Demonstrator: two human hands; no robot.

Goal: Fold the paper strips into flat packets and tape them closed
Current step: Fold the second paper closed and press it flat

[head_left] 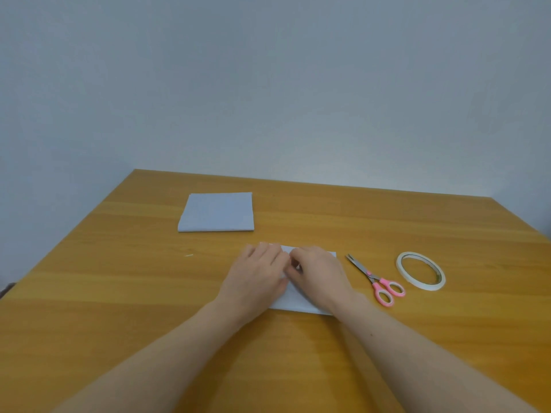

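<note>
A person's two hands are pressing down on a white paper strip (293,299) lying flat at the lower centre of the frame on a wooden desk (119,293). The left hand (256,272) is lying palm down over the sheet's left half, its fingers straight and close together. The right hand (319,275) is covering the right half, its fingers (293,259) curling inward toward the left hand; whether they are pinching a fold cannot be told, as the hands are hiding the paper's middle. A folded white packet (217,212) is sitting well apart, up and to the left of the hands. Pink-handled scissors (376,280), blades closed, are lying just right of the sheet, and a roll of tape (420,271) is resting flat further right.
</note>
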